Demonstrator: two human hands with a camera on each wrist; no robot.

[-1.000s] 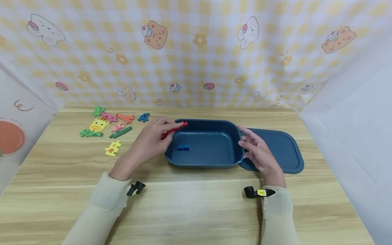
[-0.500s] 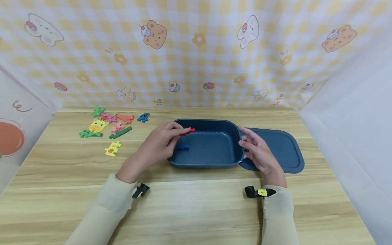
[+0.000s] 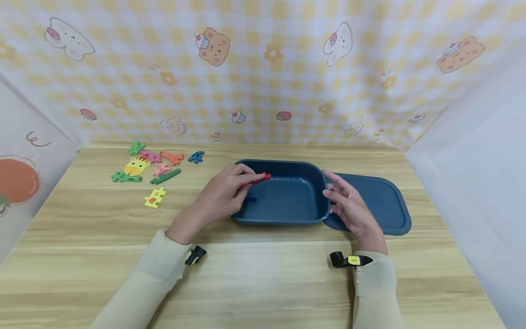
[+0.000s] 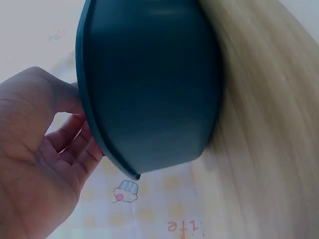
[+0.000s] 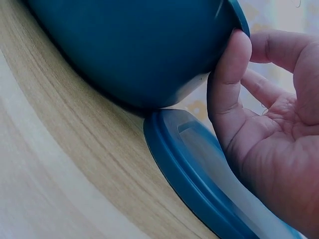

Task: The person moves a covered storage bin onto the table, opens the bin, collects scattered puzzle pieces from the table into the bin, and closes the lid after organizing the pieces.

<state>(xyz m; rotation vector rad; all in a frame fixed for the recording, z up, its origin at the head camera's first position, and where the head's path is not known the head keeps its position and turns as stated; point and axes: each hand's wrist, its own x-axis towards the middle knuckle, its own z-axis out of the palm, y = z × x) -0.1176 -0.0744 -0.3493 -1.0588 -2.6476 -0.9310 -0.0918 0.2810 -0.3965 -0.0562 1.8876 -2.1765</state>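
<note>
My left hand pinches a red puzzle piece between thumb and fingers, just inside the left part of a dark blue box. Most of the piece is hidden behind the fingers. On the box floor, partly covered by that hand, lies a blue piece. In the left wrist view the box wall hides the fingertips. My right hand rests at the box's right end, its index finger stretched along the outside. The right wrist view has the thumb against the box, right at the rim.
A matching lid lies on the table to the right, one end by the box. Several colourful puzzle pieces lie at the left, including a giraffe head, a yellow piece and a blue one. A checked curtain hangs behind.
My left hand has moved right with the red puzzle piece, from over the box's left rim to further inside. The right hand stays at the box's end.
</note>
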